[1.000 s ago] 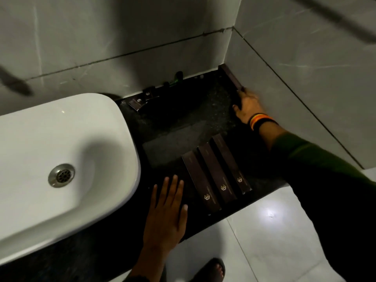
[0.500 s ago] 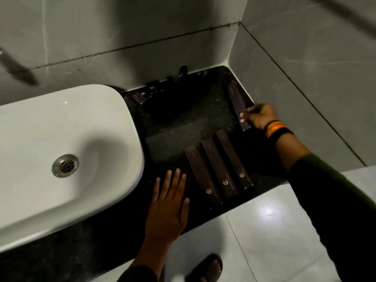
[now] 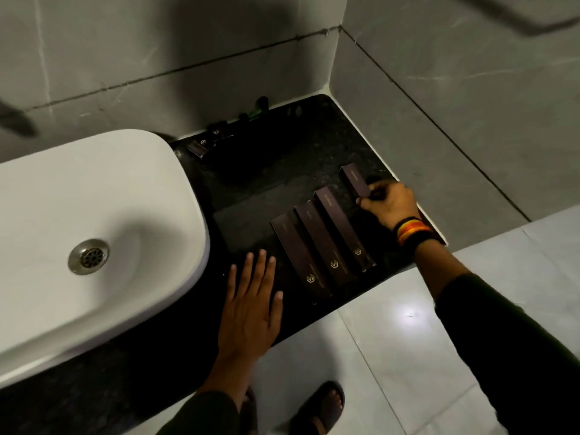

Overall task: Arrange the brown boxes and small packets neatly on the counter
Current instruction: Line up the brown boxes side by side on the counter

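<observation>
fingers [image 3: 370,203] of the right hand [image 3: 389,204] are curled shut around the near end of a long dark-brown cardboard box [image 3: 355,179], thumb on its left face, the rest wrapped over the right side. box lies near the right edge of the black speckled stone counter [image 3: 282,171], angled toward the back right corner, its far end free. right wrist with orange-and-black bands [image 3: 411,232] is bent over the counter's right edge, dark sleeve coming in from the right.

just left of it, three more long dark-brown boxes with gold logos [image 3: 326,243] lie side by side, parallel, by the front edge; the held one is apart from them, further back.

left hand [image 3: 251,309] lies flat, palm down, fingers spread and holding nothing, at the front edge between the white ceramic basin [image 3: 94,230] and the row.

small dark packets [image 3: 207,141] sit along the back edge by the wall, too dark to count.
</observation>
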A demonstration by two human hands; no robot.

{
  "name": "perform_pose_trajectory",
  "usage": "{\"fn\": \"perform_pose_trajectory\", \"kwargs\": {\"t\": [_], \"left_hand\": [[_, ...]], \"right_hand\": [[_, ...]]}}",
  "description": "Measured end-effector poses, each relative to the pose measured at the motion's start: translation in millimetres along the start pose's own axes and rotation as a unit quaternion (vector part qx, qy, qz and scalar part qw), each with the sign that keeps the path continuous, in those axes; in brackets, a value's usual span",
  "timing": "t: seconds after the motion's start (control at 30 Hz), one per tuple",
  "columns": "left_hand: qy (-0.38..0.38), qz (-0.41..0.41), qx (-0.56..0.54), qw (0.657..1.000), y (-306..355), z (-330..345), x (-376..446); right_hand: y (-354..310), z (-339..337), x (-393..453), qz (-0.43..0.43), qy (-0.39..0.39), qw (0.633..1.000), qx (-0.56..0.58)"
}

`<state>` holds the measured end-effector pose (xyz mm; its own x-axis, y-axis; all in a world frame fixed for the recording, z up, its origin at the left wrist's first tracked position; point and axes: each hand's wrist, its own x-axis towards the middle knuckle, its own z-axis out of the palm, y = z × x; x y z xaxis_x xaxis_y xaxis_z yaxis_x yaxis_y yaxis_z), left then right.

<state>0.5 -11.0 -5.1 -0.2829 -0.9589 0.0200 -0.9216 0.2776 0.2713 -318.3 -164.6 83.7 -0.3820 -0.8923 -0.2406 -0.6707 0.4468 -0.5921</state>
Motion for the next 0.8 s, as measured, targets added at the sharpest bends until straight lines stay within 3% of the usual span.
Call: {"fn": "perform_pose_trajectory", "kwargs": {"t": [0.2, 0.43, 0.53, 0.67, 0.8], "left_hand": [[0.002, -0.004, -0.005, 1.0, 1, 0, 0], [0.003, -0.007, -0.01, 1.0, 1, -1, -1], [0.005, -0.004, -0.006, 1.0, 1, -1, 0], [0.011, 0.002, -0.009, 1.0, 0, -1, -1], [0.037, 0.008, -0.04, 0.999, -1, 1, -1]], "right_hand": [[23, 3, -62, -0.022, -0.016, 0.999, 0.034], [22, 10, -47, -0.007, 0.005, 0.999, 0.037], [8, 10, -42, -0.097, 0.033, 0.994, -0.022], [-28, 22, -16, -0.272, -0.031, 0.951, -0.142], [-51, 30, 9, -0.302, -0.097, 0.922, -0.223]]}}
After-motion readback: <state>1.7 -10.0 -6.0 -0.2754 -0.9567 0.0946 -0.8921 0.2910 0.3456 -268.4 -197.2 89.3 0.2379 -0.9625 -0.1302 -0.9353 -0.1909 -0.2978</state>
